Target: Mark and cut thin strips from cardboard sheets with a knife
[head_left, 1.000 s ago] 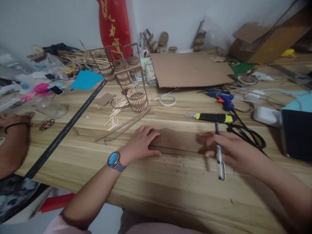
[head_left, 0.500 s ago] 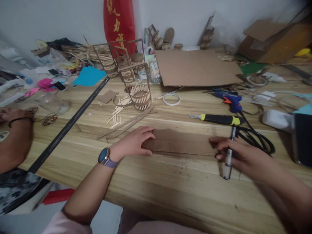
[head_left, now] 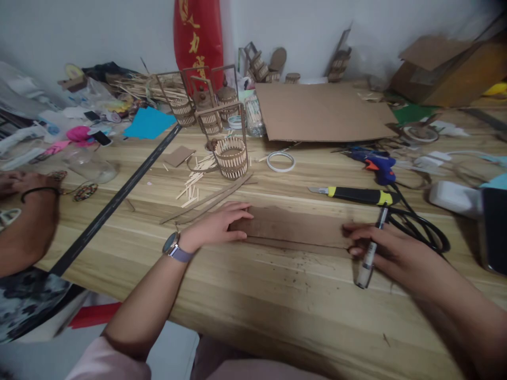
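A brown cardboard strip [head_left: 293, 227] lies flat on the wooden table in front of me, with a narrower band of cardboard showing along its near edge. My left hand [head_left: 224, 224] grips the strip's left end, thumb at the near side and fingers over the far side. At the right end, the fingertips of my right hand [head_left: 382, 245] touch the cardboard. That same hand holds a black-and-clear pen [head_left: 369, 258], its lower end slanting toward me. Just beyond the right hand lies a yellow-and-black utility knife [head_left: 358, 195], blade out and pointing left.
Thin cardboard strips [head_left: 209, 200], loose sticks [head_left: 192, 184] and a small stick basket [head_left: 232, 158] sit beyond my left hand. Farther back are a tape roll [head_left: 281, 162], a blue glue gun [head_left: 380, 168] and a large cardboard sheet [head_left: 325, 113]. Another person's arm [head_left: 34, 221] rests at the left.
The upper cardboard has shifted toward me, so the line across it now runs closer to the near edge. The pen leans slightly more in my right hand. Both hands keep their places.
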`<state>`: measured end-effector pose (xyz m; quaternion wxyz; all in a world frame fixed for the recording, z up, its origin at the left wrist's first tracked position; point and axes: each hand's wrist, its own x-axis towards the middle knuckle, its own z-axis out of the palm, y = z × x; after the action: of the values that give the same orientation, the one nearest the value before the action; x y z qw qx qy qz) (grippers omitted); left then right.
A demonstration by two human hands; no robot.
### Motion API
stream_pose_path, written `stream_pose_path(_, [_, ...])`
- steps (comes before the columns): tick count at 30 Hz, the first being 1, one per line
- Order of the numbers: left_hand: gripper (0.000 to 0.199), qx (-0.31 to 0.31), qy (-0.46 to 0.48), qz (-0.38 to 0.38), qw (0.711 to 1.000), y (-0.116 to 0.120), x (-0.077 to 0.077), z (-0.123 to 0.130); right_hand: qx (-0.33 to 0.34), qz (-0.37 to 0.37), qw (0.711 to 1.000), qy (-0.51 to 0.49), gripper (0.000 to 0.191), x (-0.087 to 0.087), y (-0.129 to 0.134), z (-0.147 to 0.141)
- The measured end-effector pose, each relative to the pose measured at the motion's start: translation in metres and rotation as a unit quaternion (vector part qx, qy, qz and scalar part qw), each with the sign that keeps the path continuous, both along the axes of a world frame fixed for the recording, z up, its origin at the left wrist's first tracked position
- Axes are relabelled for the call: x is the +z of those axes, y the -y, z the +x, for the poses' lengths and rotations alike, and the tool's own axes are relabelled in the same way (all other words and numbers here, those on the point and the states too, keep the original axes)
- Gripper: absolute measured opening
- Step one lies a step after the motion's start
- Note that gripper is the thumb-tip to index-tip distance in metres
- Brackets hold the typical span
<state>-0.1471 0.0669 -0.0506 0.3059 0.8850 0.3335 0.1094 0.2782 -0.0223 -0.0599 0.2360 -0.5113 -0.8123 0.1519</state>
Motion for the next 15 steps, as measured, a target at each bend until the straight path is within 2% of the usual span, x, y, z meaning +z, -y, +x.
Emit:
stream_pose_path(8, [0.044, -0.024, -0.001, 0.005, 1.0, -0.008, -0.005, -0.007, 0.012, 0.019, 1.0, 0.013, 0.019, -0.008, 0.001, 0.013])
stream_pose_path(11, [0.045, -0.026, 0.001, 0.002, 1.0, -0.008, -0.005, -0.009, 0.021, 0.032, 0.999, 0.009, 0.017, -0.004, 0.001, 0.013])
stream_pose_path(15, [0.056, -0.026, -0.005, -0.014, 1.0, -0.007, -0.004, -0.009, 0.021, 0.029, 0.999, -0.002, 0.016, 0.004, 0.001, 0.008])
